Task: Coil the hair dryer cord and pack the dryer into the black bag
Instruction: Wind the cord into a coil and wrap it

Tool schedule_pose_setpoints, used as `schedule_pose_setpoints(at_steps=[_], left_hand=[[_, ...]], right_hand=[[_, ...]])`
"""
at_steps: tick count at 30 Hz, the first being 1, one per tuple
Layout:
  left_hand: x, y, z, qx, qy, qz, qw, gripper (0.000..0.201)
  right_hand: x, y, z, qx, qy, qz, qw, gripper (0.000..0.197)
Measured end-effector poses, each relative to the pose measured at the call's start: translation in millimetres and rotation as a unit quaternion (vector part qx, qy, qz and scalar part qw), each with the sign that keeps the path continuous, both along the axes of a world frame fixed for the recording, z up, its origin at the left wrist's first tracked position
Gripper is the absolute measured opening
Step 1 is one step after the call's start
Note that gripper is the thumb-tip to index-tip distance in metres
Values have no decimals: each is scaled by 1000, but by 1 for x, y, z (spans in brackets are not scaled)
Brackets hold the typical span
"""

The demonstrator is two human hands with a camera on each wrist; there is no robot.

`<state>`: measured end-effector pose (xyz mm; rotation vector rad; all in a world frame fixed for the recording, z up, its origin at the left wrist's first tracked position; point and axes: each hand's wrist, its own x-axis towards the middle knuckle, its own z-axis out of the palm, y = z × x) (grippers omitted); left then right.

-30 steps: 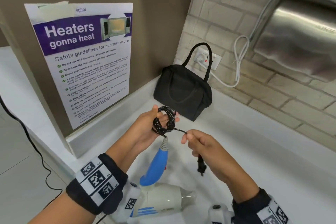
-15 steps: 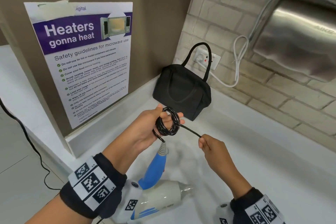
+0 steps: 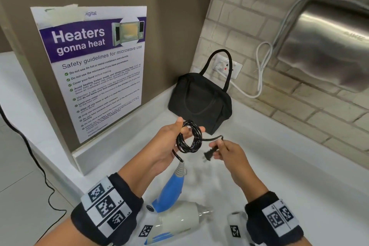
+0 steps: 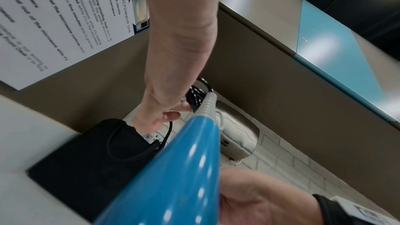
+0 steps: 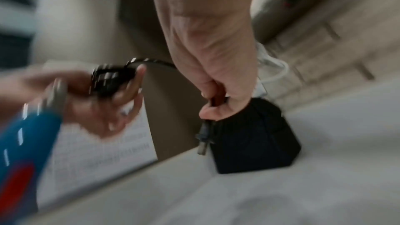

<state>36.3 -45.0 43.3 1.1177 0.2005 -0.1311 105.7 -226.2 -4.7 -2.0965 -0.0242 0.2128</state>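
A white hair dryer [image 3: 177,221] with a blue handle [image 3: 171,189] hangs below my hands, over the white counter. Its black cord is wound into a small coil [image 3: 189,138], and my left hand [image 3: 173,140] grips that coil between thumb and fingers. My right hand [image 3: 227,152] pinches the cord's free end just behind the plug [image 3: 209,155], a little right of the coil. The right wrist view shows the plug [image 5: 204,138] hanging under the pinching fingers [image 5: 213,109]. The black bag [image 3: 199,102] stands zipped in the corner behind my hands.
A poster [image 3: 95,70] hangs on the brown panel at left. A wall socket [image 3: 227,67] with a white cable [image 3: 259,70] sits behind the bag, below a steel hand dryer [image 3: 329,46]. The white counter [image 3: 289,175] stretches to the right.
My right hand slid along the cord to its end, swung out right, then came back close to the coil, now pinching just behind the plug. The free length is shorter.
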Motion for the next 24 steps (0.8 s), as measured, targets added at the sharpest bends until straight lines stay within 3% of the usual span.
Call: schedule_pose_setpoints(at_steps=[2, 4, 6, 8, 11, 16, 22, 24], left_hand=[[0, -3, -1, 3, -13, -3, 1000, 73], [1, -5, -3, 2, -21, -1, 1000, 65], [2, -7, -4, 5, -27, 5, 1000, 44], [2, -8, -5, 21, -31, 13, 999, 41], [3, -8, -10, 30, -43, 24, 998, 60], [4, -9, -13, -5, -30, 56, 998, 43], [4, -8, -14, -23, -25, 38, 999, 52], [4, -7, -17, -44, -14, 32, 998, 46]], right_hand=[[-4, 4, 7, 182, 84, -6, 980, 33], [-8, 10, 15, 316, 148, -19, 937, 32], [-12, 16, 23, 401, 190, -30, 896, 31], [-16, 21, 31, 458, 215, -32, 862, 30], [-20, 26, 37, 510, 243, -27, 825, 26], [-25, 32, 32, 549, 289, -57, 783, 25], [-25, 41, 24, 593, 337, -77, 727, 20], [-28, 44, 27, 604, 350, -37, 715, 35]])
